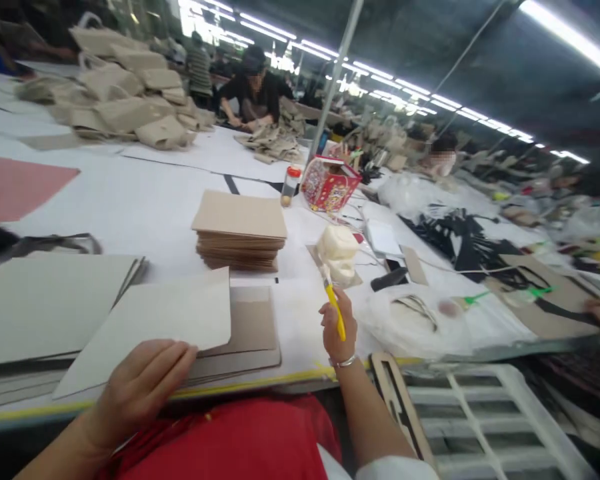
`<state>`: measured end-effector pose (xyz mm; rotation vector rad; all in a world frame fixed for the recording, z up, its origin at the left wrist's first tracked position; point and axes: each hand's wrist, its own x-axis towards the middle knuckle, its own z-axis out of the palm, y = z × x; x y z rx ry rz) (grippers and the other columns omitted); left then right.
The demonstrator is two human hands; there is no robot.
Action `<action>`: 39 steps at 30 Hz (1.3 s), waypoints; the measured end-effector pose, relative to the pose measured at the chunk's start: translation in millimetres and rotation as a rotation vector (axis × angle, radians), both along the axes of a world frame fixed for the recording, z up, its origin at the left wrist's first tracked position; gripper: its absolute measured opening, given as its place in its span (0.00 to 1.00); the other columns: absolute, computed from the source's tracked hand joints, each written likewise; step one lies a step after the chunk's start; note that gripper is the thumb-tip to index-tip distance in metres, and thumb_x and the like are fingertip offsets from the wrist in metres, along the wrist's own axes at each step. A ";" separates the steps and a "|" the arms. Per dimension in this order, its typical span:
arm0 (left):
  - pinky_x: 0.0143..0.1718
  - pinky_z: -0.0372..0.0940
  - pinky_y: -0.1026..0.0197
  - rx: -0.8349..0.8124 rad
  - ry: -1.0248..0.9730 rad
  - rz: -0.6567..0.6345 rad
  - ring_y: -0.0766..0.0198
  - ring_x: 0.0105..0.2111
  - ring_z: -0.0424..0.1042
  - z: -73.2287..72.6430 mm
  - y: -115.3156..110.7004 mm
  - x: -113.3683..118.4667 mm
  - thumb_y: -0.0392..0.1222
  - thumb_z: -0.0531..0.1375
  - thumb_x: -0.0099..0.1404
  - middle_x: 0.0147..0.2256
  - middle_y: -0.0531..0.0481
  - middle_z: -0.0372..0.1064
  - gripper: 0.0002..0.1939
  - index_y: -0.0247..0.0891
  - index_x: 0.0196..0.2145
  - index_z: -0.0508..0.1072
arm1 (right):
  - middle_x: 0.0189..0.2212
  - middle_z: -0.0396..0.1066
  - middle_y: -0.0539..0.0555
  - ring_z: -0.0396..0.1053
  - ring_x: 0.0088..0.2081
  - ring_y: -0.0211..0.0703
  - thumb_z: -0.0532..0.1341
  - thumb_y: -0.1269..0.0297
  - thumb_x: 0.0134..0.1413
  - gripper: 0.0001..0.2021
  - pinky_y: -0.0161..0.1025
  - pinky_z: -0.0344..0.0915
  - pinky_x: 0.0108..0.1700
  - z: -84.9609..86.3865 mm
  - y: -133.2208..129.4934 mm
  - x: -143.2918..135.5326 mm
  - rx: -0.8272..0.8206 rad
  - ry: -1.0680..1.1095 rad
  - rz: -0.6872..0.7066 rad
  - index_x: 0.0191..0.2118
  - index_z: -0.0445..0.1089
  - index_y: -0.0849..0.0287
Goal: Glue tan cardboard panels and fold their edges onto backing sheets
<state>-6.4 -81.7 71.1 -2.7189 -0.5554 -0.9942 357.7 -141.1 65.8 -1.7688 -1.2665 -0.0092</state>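
Tan cardboard stack [240,217]: landmark, on white table [145,193].
Stiff off-white sheet [175,307]: nearer me than the stack; my left hand [147,377] at its edge, fingers pinching or resting, cannot tell.
Slim yellow-handled brush [335,310]: gripped in my right hand [349,328], right of the stack.
Step, judged: brush tip working at lumpy cream container [337,245].
Next move calls for: steady fingers.

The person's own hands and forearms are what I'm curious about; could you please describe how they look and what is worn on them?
Both the left hand and right hand are ungloved. A silvery bracelet circles the right wrist, and a white sleeve shows farther up that arm. The visible left forearm has no sleeve.
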 end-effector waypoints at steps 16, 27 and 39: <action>0.43 0.63 0.54 -0.326 0.121 -0.094 0.60 0.38 0.68 -72.6 -12.3 91.2 0.39 0.53 0.63 0.39 0.46 0.71 0.11 0.42 0.41 0.71 | 0.10 0.59 0.46 0.60 0.16 0.35 0.56 0.58 0.51 0.15 0.39 0.61 0.25 15.3 95.9 181.3 -0.351 0.116 -0.242 0.20 0.67 0.61; 0.57 0.48 0.47 -0.548 0.344 0.006 0.54 0.51 0.60 -68.0 14.9 65.4 0.51 0.63 0.53 0.52 0.45 0.64 0.27 0.44 0.50 0.66 | 0.33 0.74 0.56 0.65 0.22 0.36 0.63 0.59 0.42 0.12 0.39 0.62 0.27 18.3 60.4 172.0 -0.475 0.026 0.044 0.35 0.75 0.58; 0.56 0.52 0.45 -0.572 0.269 -0.038 0.52 0.51 0.60 -44.9 22.6 64.8 0.56 0.63 0.51 0.54 0.44 0.62 0.32 0.43 0.52 0.63 | 0.21 0.71 0.58 0.69 0.19 0.43 0.63 0.59 0.39 0.08 0.37 0.68 0.20 20.0 63.6 165.6 -0.184 0.624 -0.423 0.21 0.68 0.58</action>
